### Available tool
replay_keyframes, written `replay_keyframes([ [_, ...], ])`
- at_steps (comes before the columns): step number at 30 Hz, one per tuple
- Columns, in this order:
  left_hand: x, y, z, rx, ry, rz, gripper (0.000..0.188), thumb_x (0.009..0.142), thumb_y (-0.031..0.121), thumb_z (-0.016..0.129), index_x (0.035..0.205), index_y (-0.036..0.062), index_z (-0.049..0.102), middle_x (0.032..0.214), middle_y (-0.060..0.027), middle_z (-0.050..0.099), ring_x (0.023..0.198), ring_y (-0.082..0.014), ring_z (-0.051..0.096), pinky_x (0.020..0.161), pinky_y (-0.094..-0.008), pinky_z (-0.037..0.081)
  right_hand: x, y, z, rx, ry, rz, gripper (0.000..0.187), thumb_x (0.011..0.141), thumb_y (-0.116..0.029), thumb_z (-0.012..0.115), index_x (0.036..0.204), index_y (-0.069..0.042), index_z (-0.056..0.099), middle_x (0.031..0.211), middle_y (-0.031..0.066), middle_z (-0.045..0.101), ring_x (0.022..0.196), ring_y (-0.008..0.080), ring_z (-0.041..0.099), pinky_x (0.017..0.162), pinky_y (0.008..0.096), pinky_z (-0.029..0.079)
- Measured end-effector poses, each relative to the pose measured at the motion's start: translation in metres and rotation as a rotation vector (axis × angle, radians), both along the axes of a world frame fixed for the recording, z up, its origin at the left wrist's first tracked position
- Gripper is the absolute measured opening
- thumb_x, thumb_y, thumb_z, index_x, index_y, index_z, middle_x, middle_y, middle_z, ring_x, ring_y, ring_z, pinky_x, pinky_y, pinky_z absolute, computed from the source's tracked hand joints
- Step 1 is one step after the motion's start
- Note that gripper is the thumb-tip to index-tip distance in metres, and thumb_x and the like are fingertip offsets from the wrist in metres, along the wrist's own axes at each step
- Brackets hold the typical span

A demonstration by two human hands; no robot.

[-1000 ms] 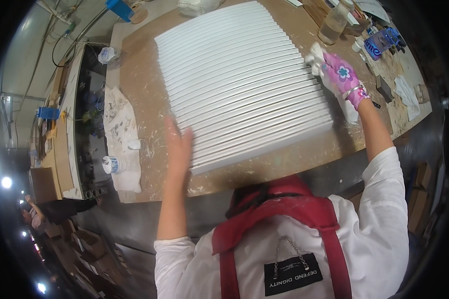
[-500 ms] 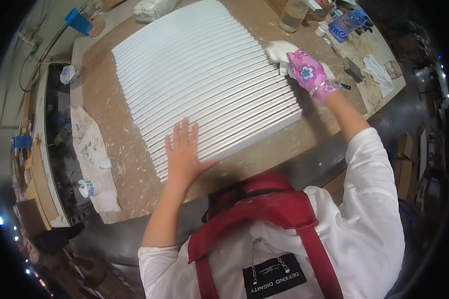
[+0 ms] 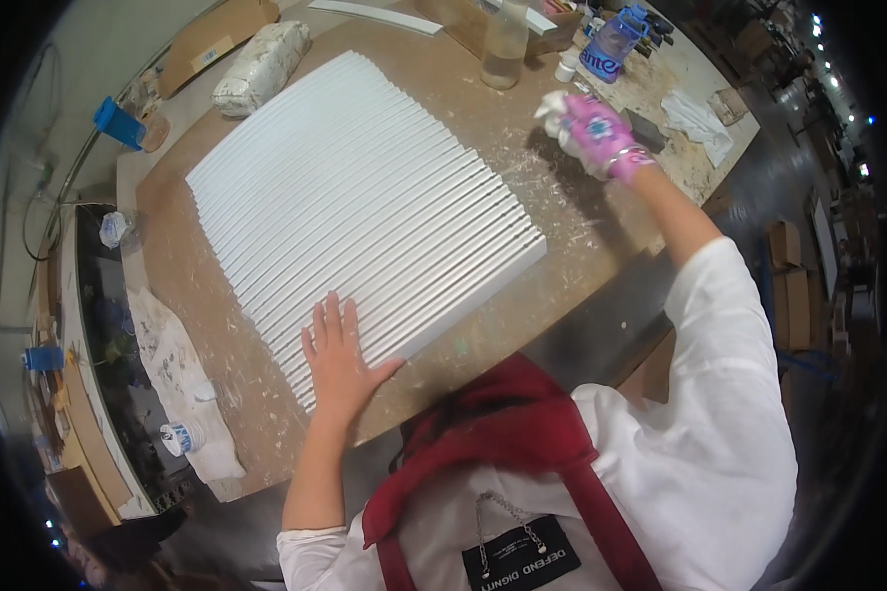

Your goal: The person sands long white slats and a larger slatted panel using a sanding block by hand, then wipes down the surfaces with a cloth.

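In right hand, half-hidden cloth

Your left head-worn fisheye camera looked steeply down from above your red cloth apron, near enough to frame the brown, paint-flecked worktable, your bare left hand and your pink-flowered, gloved right hand; straight edges bowed rimward.

Table well lit, bkgd dim, soft shadows, blk fisheye rim

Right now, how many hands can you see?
2: the left hand lies on the white strips; the gloved right hand holds a white cloth over the table. Others may be hidden.
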State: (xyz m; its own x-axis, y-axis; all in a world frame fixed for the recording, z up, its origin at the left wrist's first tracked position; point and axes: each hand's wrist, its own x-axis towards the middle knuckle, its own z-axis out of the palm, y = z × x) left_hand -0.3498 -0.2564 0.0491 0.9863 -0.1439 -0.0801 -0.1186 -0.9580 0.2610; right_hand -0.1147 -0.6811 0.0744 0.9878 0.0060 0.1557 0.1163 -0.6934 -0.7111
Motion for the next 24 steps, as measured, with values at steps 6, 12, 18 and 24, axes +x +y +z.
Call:
replay_keyframes([
  [6,0.004,0.019,0.015,-0.110,0.082,-0.024,0.091,0.069,0.038,0.077,0.142,0.0022,0.035,0.149,-0.0203,0.029,0.137,-0.0374,0.028,0.111,-0.0492,0.022,-0.039,-0.037,0.080,-0.983,-0.691,0.586,0.039,0.094,-0.037,0.051,0.114,-0.004,0.057,0.105,0.0127,0.064,0.095,0.0241,0.060,0.084,0.0350,0.048],
  [12,0.094,0.116,0.052,-0.581,-0.106,0.125,0.057,0.084,0.014,0.065,0.136,0.0025,0.045,0.136,-0.0176,0.049,0.126,-0.0292,0.046,0.105,-0.0359,0.035,-0.158,0.043,0.029,0.061,0.681,0.666,0.040,0.089,-0.039,0.056,0.110,-0.005,0.060,0.091,0.0091,0.066,0.086,0.0222,0.064,0.078,0.0343,0.050],
  [18,0.256,0.228,0.033,-0.382,-0.326,0.198,0.048,0.089,0.032,0.059,0.129,0.0052,0.054,0.127,-0.0211,0.056,0.120,-0.0329,0.051,0.099,-0.0393,0.040,-0.202,0.127,-0.036,0.347,0.970,0.601,0.030,0.091,-0.027,0.057,0.108,-0.004,0.064,0.091,0.0068,0.067,0.086,0.0138,0.060,0.079,0.0308,0.048],
  [24,0.365,0.243,-0.014,0.014,-0.267,0.353,0.057,0.090,0.047,0.050,0.125,0.0017,0.057,0.124,-0.0232,0.056,0.116,-0.0379,0.053,0.099,-0.0456,0.039,-0.183,0.159,-0.047,-0.089,0.429,1.035,0.043,0.079,-0.028,0.067,0.116,-0.007,0.061,0.107,0.0129,0.065,0.093,0.0269,0.063,0.084,0.0325,0.049],
])
